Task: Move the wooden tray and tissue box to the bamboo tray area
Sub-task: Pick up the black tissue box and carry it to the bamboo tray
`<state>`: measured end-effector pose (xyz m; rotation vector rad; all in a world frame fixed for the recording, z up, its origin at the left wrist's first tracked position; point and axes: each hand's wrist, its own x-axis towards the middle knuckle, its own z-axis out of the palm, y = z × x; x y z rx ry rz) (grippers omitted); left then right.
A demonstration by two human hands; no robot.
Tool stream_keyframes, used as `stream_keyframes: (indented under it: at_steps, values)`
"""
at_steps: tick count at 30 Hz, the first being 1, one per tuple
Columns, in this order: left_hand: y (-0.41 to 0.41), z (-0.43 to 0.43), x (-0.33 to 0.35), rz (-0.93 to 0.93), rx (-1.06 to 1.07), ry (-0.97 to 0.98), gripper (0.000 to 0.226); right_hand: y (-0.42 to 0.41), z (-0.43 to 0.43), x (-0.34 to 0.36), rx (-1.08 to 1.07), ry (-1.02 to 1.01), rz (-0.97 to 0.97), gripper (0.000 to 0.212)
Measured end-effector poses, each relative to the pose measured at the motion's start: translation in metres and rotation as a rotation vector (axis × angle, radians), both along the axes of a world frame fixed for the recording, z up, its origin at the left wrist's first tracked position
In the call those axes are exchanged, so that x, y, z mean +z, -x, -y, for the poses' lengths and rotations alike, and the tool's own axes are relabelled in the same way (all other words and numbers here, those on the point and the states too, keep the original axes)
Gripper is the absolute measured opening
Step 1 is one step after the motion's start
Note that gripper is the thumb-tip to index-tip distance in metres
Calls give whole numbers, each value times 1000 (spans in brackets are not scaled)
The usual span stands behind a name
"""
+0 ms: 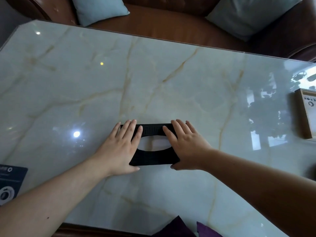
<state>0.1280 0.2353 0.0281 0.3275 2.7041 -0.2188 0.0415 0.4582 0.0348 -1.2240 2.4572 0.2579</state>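
Note:
A black tissue box [153, 157] with an oval opening and white tissue showing lies flat on the marble table [153, 82], near its front middle. My left hand [122, 147] grips the box's left end, fingers spread over the top and thumb at the near edge. My right hand [185, 145] grips the right end the same way. Neither a wooden tray nor a bamboo tray is in view.
A brown-edged box with a light printed top [306, 115] sits at the right edge of the table. A dark printed card [10, 183] lies at the front left. A brown leather sofa [171, 23] with pale blue cushions [99, 9] runs behind the table. Purple fabric [184, 228] shows at the bottom.

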Motion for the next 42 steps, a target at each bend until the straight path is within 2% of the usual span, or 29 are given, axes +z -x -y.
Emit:
stream_keyframes:
  at_steps: [7, 14, 29, 42]
  values:
    - [6, -7, 7, -60, -31, -68, 113, 1, -16, 2, -20, 70, -34, 117]
    - [27, -51, 27, -105, -80, -73, 113, 13, -66, 18, -71, 119, -72, 115]
    - [101, -242, 54, -124, -198, -50, 115, 56, -263, 37, -218, 115, -101, 116]
    - [206, -408, 58, -189, -355, -34, 122, 133, -430, 49, -333, 80, -120, 121]
